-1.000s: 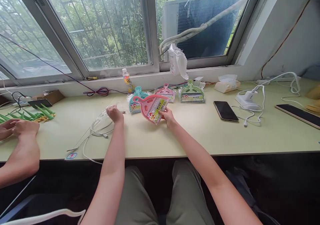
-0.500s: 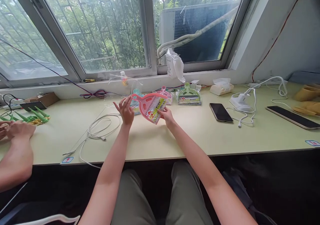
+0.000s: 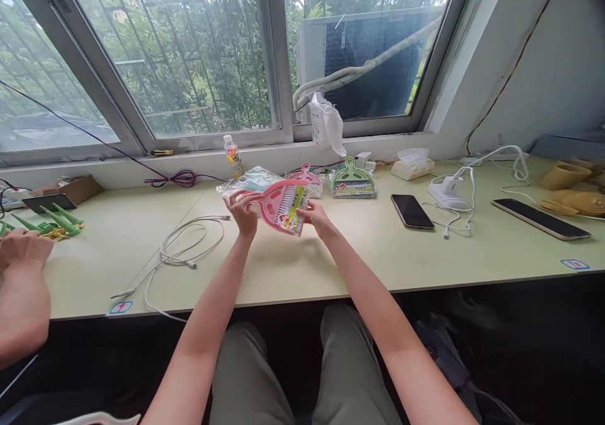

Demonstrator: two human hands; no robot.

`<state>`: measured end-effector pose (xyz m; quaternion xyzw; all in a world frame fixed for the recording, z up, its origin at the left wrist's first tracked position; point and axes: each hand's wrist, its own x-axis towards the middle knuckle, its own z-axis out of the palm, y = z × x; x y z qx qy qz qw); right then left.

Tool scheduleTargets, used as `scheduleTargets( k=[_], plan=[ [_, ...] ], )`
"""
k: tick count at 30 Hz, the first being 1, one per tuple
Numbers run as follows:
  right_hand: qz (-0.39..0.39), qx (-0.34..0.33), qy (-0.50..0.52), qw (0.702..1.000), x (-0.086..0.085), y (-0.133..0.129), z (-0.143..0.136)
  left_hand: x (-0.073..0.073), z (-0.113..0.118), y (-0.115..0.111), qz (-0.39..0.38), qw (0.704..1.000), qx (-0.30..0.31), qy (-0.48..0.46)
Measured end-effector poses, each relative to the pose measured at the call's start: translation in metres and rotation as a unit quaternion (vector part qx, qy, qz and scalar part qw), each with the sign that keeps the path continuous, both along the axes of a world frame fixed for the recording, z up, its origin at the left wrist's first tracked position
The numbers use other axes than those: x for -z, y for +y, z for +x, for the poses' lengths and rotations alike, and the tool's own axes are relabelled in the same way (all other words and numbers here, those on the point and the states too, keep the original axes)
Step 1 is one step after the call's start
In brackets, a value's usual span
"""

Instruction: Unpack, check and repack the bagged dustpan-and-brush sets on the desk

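A pink toy-sized dustpan (image 3: 273, 205) with a bristled brush and a yellow-green label is held tilted above the table between my two hands. My left hand (image 3: 244, 214) is closed around its handle end at the left. On the right, my right hand (image 3: 317, 218) pinches the brush and label edge. Behind my left hand lies a crumpled clear plastic wrapper (image 3: 258, 178), with teal showing through it. A wrapped pink dustpan set (image 3: 312, 182) and a wrapped green dustpan set (image 3: 352, 182) stand further back.
A coiled white cable (image 3: 177, 248) lies to the left. On the right are a phone (image 3: 412, 212), a white charger (image 3: 447, 190), a tissue pack (image 3: 412, 165) and a dark tablet (image 3: 539, 219). A bottle (image 3: 232, 157) stands by the window. Another person's hand (image 3: 26, 248) is at far left.
My left hand has gone from spread fingers to a grip on the dustpan's handle. The clear wrapper, blurred in the air before, now lies on the table behind.
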<state>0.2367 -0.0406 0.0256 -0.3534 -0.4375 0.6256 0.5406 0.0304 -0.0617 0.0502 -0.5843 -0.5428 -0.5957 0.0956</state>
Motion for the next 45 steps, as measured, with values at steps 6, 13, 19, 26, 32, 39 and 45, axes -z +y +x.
scheduleTargets(
  k=[6, 13, 19, 26, 32, 39, 45],
  plan=[
    [-0.032, 0.036, 0.061, 0.997, 0.007, 0.002, -0.007, 0.0, 0.011, -0.003, 0.009, 0.998, -0.07, -0.001],
    [-0.014, 0.065, 0.107, 0.992, 0.008, 0.001, -0.009, 0.006, 0.001, 0.017, -0.023, 0.96, 0.041, -0.276],
    [0.003, 0.065, 0.096, 0.993, 0.003, -0.004, -0.009, 0.008, -0.01, 0.027, -0.187, 0.835, 0.376, -0.354],
    [-0.003, 0.095, 0.087, 0.992, 0.001, -0.006, -0.009, 0.016, 0.01, 0.014, -0.275, 0.789, 0.49, -0.249],
    [0.001, 0.137, 0.117, 0.984, 0.0, -0.006, -0.007, 0.014, 0.012, 0.009, -0.366, 0.726, 0.554, -0.18],
    [0.002, 0.119, 0.12, 0.986, -0.003, -0.008, -0.008, 0.001, -0.003, 0.01, -0.279, 0.735, 0.547, -0.288],
    [0.013, 0.106, 0.078, 0.991, -0.003, -0.012, -0.017, 0.01, 0.013, 0.009, -0.291, 0.745, 0.507, -0.32]
  ],
)
